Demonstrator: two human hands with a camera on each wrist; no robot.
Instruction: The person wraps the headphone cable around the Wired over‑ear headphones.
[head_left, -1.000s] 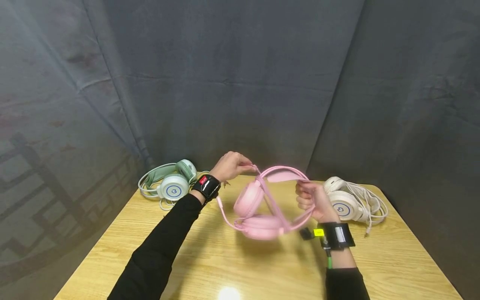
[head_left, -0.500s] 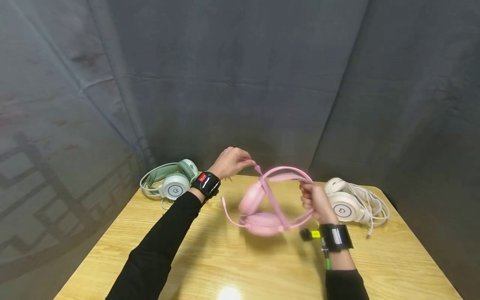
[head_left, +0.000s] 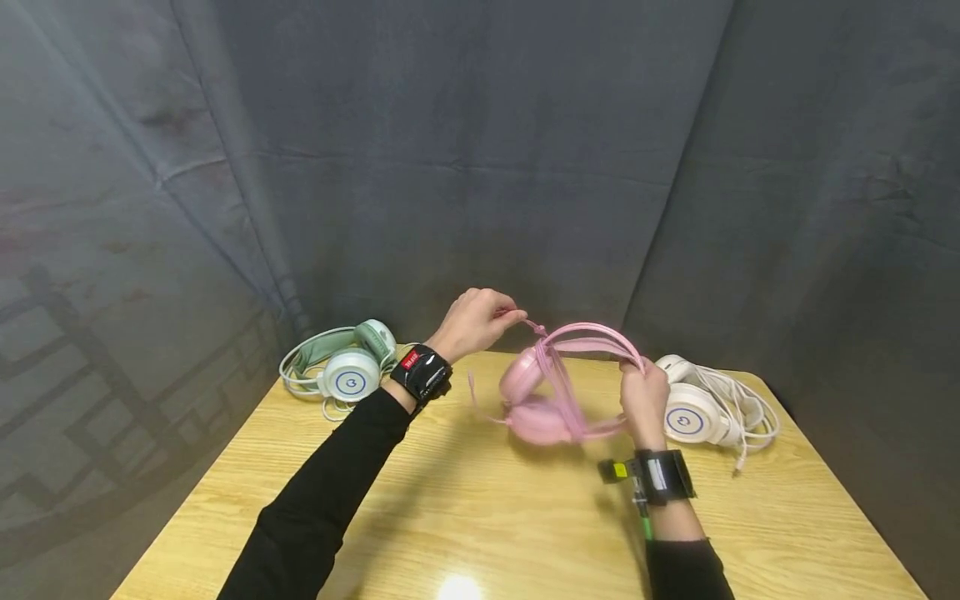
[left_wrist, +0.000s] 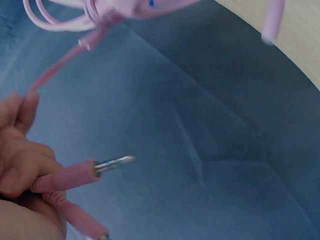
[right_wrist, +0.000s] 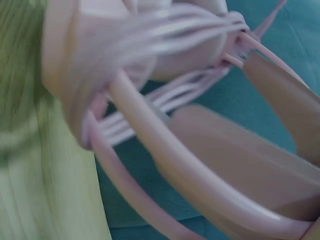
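A pink headset (head_left: 538, 422) is held up above the table, its ear cups toward the left. My right hand (head_left: 645, 398) grips its headband at the right side; in the right wrist view the headband (right_wrist: 200, 175) runs to the lower right corner. Several turns of pink cable (right_wrist: 165, 32) wrap round the headset. With the thumb and fingertips, my left hand (head_left: 480, 321) pinches the cable's free end, pulled taut up and left of the headset. Two pink jack plugs (left_wrist: 75, 176) stick out of that hand in the left wrist view.
A green and white headset (head_left: 351, 380) lies at the table's back left. At the back right a white headset (head_left: 688, 417) with a bundled cable lies close to my right hand. Dark grey cloth (head_left: 465, 167) hangs behind the wooden table (head_left: 480, 517).
The pink headset and my right hand have shifted slightly up and to the right. My left hand has moved right and a little higher. More cable turns now show across the headset.
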